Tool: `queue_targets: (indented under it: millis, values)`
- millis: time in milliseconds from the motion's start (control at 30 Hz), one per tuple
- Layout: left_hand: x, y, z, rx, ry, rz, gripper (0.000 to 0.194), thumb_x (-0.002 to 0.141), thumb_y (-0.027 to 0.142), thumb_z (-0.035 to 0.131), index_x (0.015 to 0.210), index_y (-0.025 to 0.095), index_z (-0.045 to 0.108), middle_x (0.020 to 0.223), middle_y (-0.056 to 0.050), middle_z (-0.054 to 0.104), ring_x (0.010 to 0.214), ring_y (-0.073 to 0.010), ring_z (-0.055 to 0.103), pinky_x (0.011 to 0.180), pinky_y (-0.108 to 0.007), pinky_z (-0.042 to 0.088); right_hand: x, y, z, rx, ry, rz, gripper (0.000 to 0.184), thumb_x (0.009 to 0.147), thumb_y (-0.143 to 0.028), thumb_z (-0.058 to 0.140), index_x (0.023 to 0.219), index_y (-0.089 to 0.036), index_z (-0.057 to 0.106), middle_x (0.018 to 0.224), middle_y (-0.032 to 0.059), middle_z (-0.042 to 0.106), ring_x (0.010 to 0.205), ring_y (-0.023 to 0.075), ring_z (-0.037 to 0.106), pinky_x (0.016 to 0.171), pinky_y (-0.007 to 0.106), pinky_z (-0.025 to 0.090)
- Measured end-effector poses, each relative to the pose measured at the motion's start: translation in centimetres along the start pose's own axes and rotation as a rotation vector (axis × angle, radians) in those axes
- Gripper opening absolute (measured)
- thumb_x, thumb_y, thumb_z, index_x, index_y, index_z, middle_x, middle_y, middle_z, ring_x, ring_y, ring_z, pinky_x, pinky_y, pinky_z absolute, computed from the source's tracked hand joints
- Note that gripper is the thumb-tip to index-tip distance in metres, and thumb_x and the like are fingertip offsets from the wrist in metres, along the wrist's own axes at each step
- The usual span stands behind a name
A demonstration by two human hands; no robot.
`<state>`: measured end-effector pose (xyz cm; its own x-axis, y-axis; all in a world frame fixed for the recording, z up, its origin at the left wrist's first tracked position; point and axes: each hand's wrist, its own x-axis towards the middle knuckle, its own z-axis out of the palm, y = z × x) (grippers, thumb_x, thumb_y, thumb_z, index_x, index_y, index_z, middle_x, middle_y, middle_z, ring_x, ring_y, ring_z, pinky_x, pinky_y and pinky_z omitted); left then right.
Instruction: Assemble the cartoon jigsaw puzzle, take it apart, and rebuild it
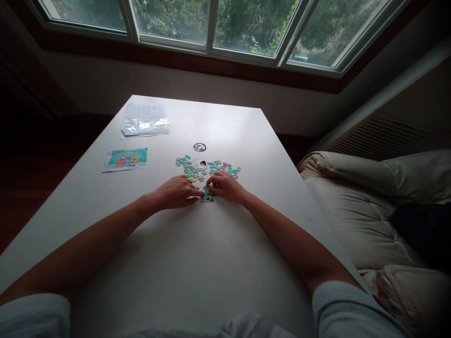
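The small, multicoloured section of joined cardboard jigsaw pieces is partly covered by the fingertips, so its upper edge and printed design are hard to make out. It lies flat on the white, smooth-topped table, between the person's 2 bare hands. The left hand is loosely spread, palm down, its index finger reaching the section's left edge and its thumb apart below. The right hand has its thumb and fingers bent together over the upper right; whether they pinch a piece I cannot tell. The section's straight lower edge faces the person and runs left to right; its long axis is unclear. Just beyond, loose turquoise, pink and yellow jigsaw pieces crowd around a round, silver-rimmed disc, some partly behind the fingers. A 2nd round, dark-edged disc lies farther off. To the left are a rectangular, turquoise cartoon print, long side roughly left to right, and papers in shiny clear plastic, their text unreadable. A beige, padded sofa at right is cut off by the frame.
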<state>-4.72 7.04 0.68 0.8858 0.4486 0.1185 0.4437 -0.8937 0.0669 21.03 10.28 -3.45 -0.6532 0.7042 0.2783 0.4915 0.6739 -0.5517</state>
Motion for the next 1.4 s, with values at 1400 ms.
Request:
queue_targets:
  millis: [1400]
  values:
    - [1.2,0.3,2.7,-0.274,0.220,-0.597,0.023,0.090,0.038,0.062,0.109,0.027,0.070,0.085,0.000,0.068,0.074,-0.0178,0.061,0.067,-0.028,0.041,-0.1,0.1,0.1,-0.023,-0.021,-0.012,0.006,0.091,-0.026,0.071,0.097,-0.023,0.071,0.087,0.0029,0.061,0.088,0.0198,0.051,0.084,0.032,0.039]
